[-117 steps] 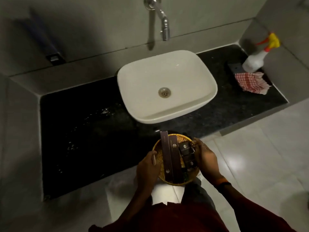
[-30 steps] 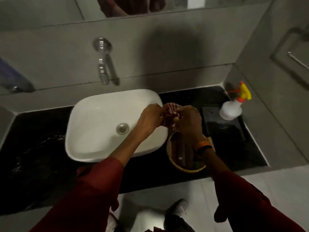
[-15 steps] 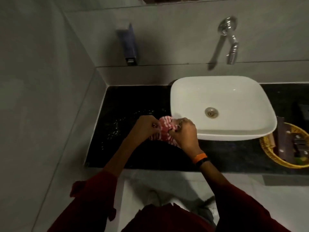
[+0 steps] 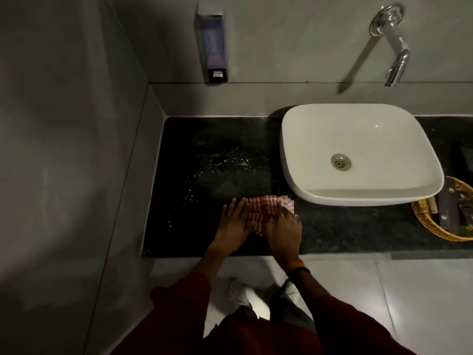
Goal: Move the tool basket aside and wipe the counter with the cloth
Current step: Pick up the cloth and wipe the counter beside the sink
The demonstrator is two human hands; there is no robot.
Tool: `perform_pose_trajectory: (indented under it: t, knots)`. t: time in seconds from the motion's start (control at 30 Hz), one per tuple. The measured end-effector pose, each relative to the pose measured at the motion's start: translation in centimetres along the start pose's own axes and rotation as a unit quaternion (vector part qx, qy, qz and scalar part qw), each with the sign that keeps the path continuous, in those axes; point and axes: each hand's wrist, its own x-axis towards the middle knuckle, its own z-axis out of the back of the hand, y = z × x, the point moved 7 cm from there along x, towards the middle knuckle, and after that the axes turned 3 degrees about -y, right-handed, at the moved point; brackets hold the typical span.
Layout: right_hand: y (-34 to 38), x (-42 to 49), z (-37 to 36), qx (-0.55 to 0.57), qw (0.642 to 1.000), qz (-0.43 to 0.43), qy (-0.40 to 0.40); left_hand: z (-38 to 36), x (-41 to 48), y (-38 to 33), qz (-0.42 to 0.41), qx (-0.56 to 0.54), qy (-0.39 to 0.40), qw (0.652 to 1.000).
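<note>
A red and white checked cloth [image 4: 263, 208] lies bunched on the black counter [image 4: 212, 160], left of the basin near the front edge. My left hand [image 4: 234, 221] presses flat on its left side with fingers spread. My right hand [image 4: 284, 229] presses down on its right side. White specks and droplets dot the counter behind and left of the cloth. The woven tool basket [image 4: 422, 219] with dark boxes in it stands at the far right of the counter, cut off by the frame edge.
A white basin [image 4: 358, 139] sits on the counter's right half under a chrome wall tap [image 4: 394, 52]. A soap dispenser [image 4: 211, 44] hangs on the back wall. A grey wall closes the counter's left end. My feet stand on pale floor tiles below.
The basket went from my hands to the counter's right side. The cloth, earlier bunched between both hands in the air, now lies on the counter with both hands pressing it flat.
</note>
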Motion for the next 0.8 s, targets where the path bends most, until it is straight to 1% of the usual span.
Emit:
perform_pose_trajectory:
  t: [0.1,0.2,0.23,0.3,0.37,0.5,0.6,0.8]
  knots:
    - [1.4,0.3,-2.0,0.013,0.998,-0.060,0.005,-0.6,0.4,1.9,0.016,0.012,-0.043,0.999]
    - [2.7,1.1,-5.0,0.036,0.990,-0.127,0.054,-0.4,1.2,3.6,0.042,0.042,-0.074,0.996]
    - [3.1,1.6,-5.9,0.038,0.987,-0.143,0.059,-0.5,1.4,4.2,0.053,0.052,-0.079,0.994]
    - [3.8,2.8,-7.0,0.017,0.988,-0.150,0.034,-0.8,1.6,5.2,0.067,0.057,-0.091,0.992]
    - [4.1,4.1,-7.8,-0.019,0.991,-0.131,0.008,-1.2,1.7,5.7,0.064,0.044,-0.094,0.993]
    - [4.9,7.5,-8.6,-0.062,0.996,-0.061,-0.008,-1.2,1.9,5.8,0.060,0.046,-0.092,0.993]
    - [6.1,11.0,-9.4,-0.070,0.998,-0.005,0.002,-1.2,1.8,5.9,0.060,0.043,-0.085,0.994]
    - [9.5,15.9,-11.0,-0.059,0.989,0.126,0.055,-1.4,1.9,5.9,0.065,0.036,-0.078,0.994]
